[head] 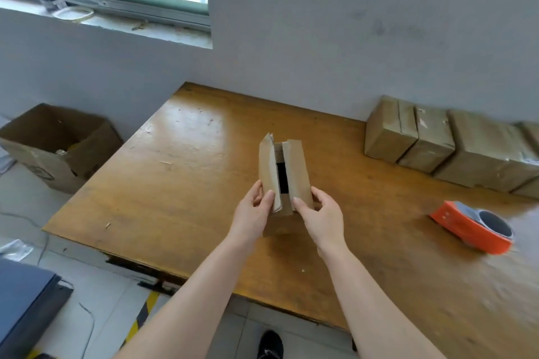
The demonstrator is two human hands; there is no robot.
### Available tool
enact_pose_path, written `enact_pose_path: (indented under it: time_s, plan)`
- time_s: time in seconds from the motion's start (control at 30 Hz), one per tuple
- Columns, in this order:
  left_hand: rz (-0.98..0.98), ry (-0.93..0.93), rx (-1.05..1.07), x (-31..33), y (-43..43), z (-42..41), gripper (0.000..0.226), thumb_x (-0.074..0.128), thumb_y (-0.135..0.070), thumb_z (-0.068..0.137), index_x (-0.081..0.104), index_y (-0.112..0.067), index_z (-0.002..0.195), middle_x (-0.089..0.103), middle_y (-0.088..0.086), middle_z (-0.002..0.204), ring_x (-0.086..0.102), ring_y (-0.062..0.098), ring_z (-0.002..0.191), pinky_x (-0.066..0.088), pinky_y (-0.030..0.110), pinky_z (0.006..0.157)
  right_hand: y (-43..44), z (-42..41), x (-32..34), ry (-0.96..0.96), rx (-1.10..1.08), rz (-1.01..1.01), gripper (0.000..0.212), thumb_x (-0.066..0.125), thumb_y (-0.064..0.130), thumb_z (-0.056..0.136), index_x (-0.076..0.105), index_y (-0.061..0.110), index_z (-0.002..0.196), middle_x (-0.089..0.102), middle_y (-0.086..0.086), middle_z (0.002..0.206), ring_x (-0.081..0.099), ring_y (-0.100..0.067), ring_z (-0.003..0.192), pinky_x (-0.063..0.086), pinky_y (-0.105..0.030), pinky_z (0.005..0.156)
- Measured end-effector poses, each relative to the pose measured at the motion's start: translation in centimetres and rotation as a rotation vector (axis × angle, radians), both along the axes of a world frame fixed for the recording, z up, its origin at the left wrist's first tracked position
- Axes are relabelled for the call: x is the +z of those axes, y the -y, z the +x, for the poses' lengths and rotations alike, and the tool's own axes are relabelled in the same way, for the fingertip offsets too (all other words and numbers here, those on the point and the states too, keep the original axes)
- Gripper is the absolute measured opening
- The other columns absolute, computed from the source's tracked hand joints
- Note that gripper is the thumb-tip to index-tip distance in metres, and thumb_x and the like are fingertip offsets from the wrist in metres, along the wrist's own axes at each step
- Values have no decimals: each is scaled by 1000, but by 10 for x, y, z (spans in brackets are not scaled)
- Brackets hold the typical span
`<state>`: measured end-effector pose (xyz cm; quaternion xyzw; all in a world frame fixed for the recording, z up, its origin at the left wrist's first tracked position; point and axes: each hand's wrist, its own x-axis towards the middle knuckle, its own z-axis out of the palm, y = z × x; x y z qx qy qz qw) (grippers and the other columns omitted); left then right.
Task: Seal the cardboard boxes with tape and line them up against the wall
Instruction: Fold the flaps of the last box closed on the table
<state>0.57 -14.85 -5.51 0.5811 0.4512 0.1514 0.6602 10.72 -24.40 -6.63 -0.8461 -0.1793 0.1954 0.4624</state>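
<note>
Pale walls and a window frame a worn wooden table. Near its middle a small cardboard box stands with its top flaps part open, a dark gap between them. Her left hand grips the left flap, her right hand the right. Sealed boxes sit in a row against the wall; an orange tape dispenser lies to the right, well apart.

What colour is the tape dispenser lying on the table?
Orange, with a grey roll inside; the tape dispenser shows in the head view.
</note>
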Motion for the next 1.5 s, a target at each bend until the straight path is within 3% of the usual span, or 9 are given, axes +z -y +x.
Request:
enact_pose_path:
  time_s: [0.1, 0.47, 0.7, 0.87, 0.97, 1.1, 1.23, 1.4, 1.5]
  plan:
    - [24, -3, -64, -6, 34, -10, 58, 52, -42, 97, 29, -37, 151, 55, -2, 139, 54, 16, 122, 50, 42, 100, 39, -14, 1, 7, -34, -27, 58, 71, 36, 89, 49, 21, 141, 53, 0, 140, 51, -18, 125, 48, -41, 105]
    - [106, -40, -181, 1, 141, -9, 58, 53, -30, 100, 28, -30, 152, 50, -2, 143, 48, 17, 128, 44, 42, 107, 157, -22, 6, 21, -112, -83, 47, 74, 37, 86, 55, 21, 126, 61, 2, 124, 58, -14, 109, 54, -36, 94]
    - [117, -107, -231, 5, 193, 42, 56, 46, -33, 102, 24, -29, 153, 41, -2, 151, 42, 19, 135, 39, 43, 111, 211, 28, 7, 8, -120, -109, 40, 70, 36, 89, 55, 21, 122, 61, 3, 118, 55, -11, 99, 50, -25, 80]
    - [122, -139, -245, 9, 238, 91, 52, 37, -29, 105, 21, -30, 154, 33, -3, 156, 35, 20, 139, 33, 41, 113, 256, 83, 9, 0, -32, -182, 32, 68, 36, 90, 55, 22, 117, 59, 8, 108, 55, -9, 92, 40, -15, 59]
    - [180, -148, -264, 9, 260, 118, 47, 27, -22, 107, 26, -31, 153, 28, -4, 158, 31, 19, 141, 31, 34, 112, 276, 110, 4, -1, 25, -211, 29, 67, 35, 90, 58, 21, 113, 61, 8, 104, 57, -9, 90, 44, -19, 63]
    - [299, -195, -299, 5, 272, 145, 46, 27, -28, 106, 30, -28, 152, 27, -1, 159, 27, 19, 143, 25, 31, 112, 290, 134, -3, -17, 70, -196, 17, 68, 29, 89, 61, 20, 102, 64, 5, 98, 60, -11, 88, 55, -30, 76]
    - [580, -443, -498, 2, 263, 165, 73, 46, -58, 94, 13, -33, 155, 8, 2, 163, 11, 33, 148, 23, 52, 115, 287, 149, -7, -43, 141, -179, 10, 62, 21, 88, 65, 22, 98, 67, 4, 94, 65, -15, 88, 58, -37, 81]
    - [815, -569, -638, 1, 236, 183, 72, 51, -49, 96, 10, -37, 154, 3, 3, 164, 3, 32, 148, 18, 55, 117, 277, 179, -6, -84, 257, -205, 16, 60, 20, 88, 74, 26, 92, 70, 10, 88, 67, -15, 86, 58, -36, 81]
    - [931, -659, -679, -2, 220, 193, 67, 48, -50, 96, 14, -39, 153, 11, 6, 157, 6, 28, 145, 10, 53, 118, 273, 209, -5, -5, 194, -227, 15, 60, 22, 92, 74, 25, 86, 70, 9, 85, 64, -12, 82, 56, -31, 76]
